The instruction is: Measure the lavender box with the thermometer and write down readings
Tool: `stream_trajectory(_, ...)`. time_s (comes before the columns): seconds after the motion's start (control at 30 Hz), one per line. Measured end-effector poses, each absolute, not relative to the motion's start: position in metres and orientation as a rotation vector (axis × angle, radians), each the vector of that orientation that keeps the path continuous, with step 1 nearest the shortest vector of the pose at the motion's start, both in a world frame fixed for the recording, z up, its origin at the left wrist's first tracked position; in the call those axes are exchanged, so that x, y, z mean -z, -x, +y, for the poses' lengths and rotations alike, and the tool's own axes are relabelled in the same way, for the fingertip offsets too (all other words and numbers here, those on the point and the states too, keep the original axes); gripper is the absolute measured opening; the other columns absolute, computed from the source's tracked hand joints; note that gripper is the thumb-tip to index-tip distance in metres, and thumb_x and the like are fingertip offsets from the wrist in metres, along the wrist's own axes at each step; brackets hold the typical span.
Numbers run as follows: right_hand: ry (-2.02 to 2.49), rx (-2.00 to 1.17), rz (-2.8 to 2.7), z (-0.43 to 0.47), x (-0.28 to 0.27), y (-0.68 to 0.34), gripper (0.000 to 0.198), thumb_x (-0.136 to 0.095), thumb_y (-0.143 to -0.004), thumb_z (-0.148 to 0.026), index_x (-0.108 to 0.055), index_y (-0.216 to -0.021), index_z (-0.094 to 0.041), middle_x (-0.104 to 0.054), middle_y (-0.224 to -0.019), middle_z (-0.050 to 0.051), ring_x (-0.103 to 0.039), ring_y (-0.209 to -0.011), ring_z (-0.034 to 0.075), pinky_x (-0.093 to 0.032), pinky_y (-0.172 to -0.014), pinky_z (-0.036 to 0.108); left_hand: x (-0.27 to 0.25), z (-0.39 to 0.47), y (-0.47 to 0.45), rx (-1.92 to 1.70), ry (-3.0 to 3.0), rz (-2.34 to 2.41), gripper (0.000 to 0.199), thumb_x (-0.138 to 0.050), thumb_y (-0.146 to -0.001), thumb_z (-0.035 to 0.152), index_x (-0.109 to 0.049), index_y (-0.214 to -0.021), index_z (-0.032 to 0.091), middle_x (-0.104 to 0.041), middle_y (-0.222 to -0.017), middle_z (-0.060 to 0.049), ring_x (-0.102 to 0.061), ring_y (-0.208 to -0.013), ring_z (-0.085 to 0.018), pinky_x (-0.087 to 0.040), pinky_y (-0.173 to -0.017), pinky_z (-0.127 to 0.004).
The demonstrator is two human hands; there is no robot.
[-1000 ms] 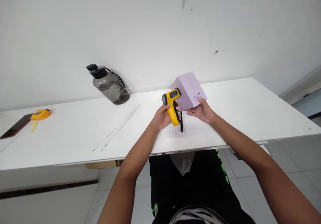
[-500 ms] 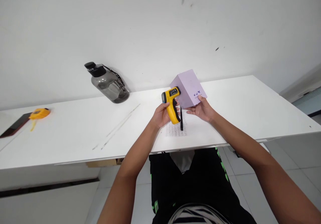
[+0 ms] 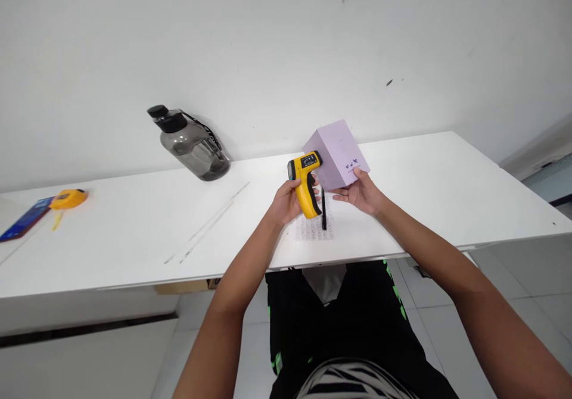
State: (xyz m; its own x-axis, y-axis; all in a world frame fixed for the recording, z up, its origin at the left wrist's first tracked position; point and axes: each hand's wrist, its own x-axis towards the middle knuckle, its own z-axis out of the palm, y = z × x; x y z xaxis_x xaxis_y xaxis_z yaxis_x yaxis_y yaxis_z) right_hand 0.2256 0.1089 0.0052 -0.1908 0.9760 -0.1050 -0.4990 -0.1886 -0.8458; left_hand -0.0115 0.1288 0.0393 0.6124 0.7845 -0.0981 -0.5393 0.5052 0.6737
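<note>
My left hand is wrapped round a yellow and black infrared thermometer gun, its thumb near the small screen. The gun's nose points at the side of a light purple box; whether they touch I cannot tell. My right hand grips that box at its lower right corner, thumb on the face with dark blue marks. The box is tilted above the table. Below the hands, a black pen lies on a sheet of printed or written paper.
A grey see-through bottle with a black cap stands by the wall at the back left. Farther left, a yellow tape measure lies beside a phone with a lit blue screen. The white table's front edge runs before my body.
The phone's screen has gone from dark to lit blue. The view has shifted slightly; both hands keep hold of the thermometer gun and the box in nearly the same pose.
</note>
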Motion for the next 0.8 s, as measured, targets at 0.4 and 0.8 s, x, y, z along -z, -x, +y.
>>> stream_trajectory(0.4, 0.84, -1.634, -0.828, 0.1092, -0.0045, -0.2249, 0.06, -0.062, -0.088, -0.063, -0.05, -0.135, -0.028, -0.074, -0.121, 0.012, -0.076, -0.105, 0.029, -0.065, -0.083, 0.042, -0.0425, 0.127, 0.0103, -0.837, -0.629, 0.446, 0.026, -0.059, -0.085, 0.024, -0.067, -0.107, 0.011, -0.075, -0.092, -0.01, -0.071, -0.073, -0.019, -0.057, -0.091, -0.041)
stream_trajectory(0.8, 0.825, -1.65, -0.803, 0.107, -0.0084, -0.2225, 0.057, -0.064, -0.089, -0.06, -0.053, -0.134, -0.027, -0.075, -0.12, 0.012, -0.077, -0.104, 0.029, -0.065, -0.082, 0.041, -0.0441, 0.1257, 0.0119, -0.823, -0.646, 0.447, 0.031, -0.065, -0.081, 0.026, -0.067, -0.108, 0.011, -0.075, -0.095, -0.011, -0.074, -0.088, -0.026, -0.057, -0.092, -0.044)
